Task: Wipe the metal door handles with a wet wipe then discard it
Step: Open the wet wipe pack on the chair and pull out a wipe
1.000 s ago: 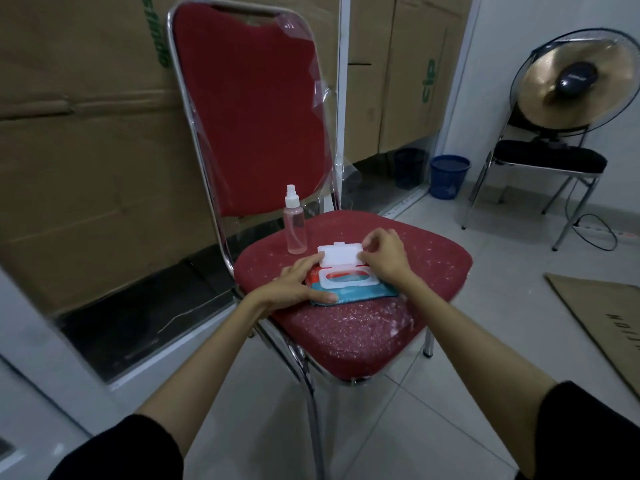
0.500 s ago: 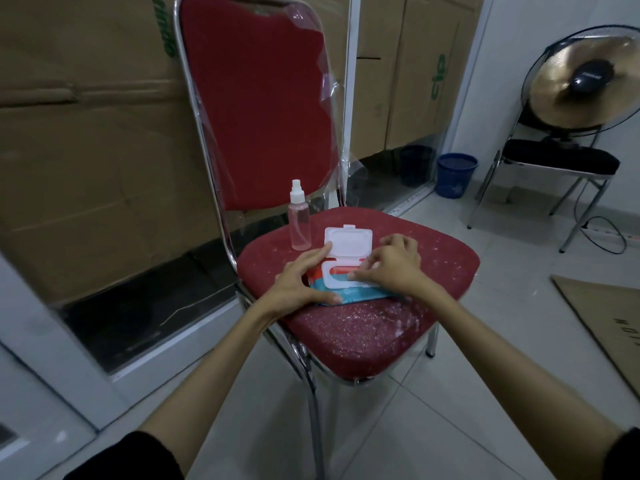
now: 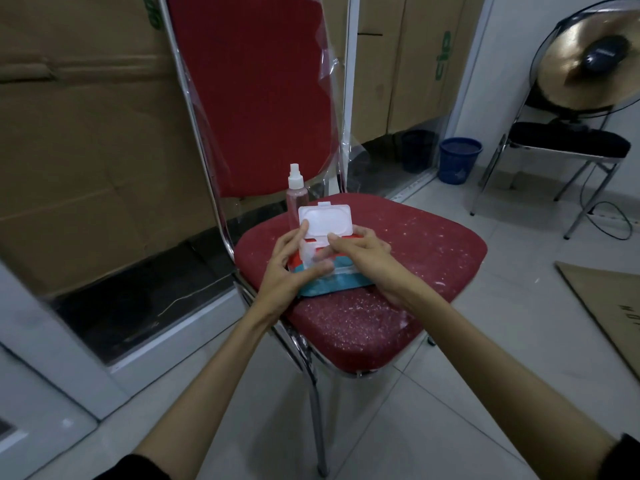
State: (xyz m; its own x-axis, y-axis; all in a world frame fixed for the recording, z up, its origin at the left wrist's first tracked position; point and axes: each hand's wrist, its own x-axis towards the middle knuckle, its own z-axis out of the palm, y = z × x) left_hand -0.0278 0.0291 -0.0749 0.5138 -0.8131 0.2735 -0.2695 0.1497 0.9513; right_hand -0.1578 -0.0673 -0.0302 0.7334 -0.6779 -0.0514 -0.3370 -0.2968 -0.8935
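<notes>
Two hands are on the wet wipe pack [image 3: 325,282], which lies on the seat of the red chair [image 3: 398,271], just in front of a small spray bottle [image 3: 296,199]. The left hand [image 3: 289,268] cups the pack's near-left side, fingers curled loosely round its edge and the thumb up against the raised white lid [image 3: 325,220]. The right hand [image 3: 360,254] rests over the pack from the right, fingers bent down toward the opening; whether it has a wipe pinched yet I cannot tell, since the opening is hidden behind the fingers.

The step in hand looks to be getting a wipe out: the lid stands open and upright, and no loose wipe shows. The next move likely calls for the right hand to nip a corner of a sheet and draw it up while the left hand pins the soft pack down so it does not lift with the pull.

The pack is flat and pliant, teal along the near edge, red at the left, with a white rigid flip-top frame. No door handle is in view; a blue bin [image 3: 459,161] stands well apart on the floor, a probable place for discarding.
</notes>
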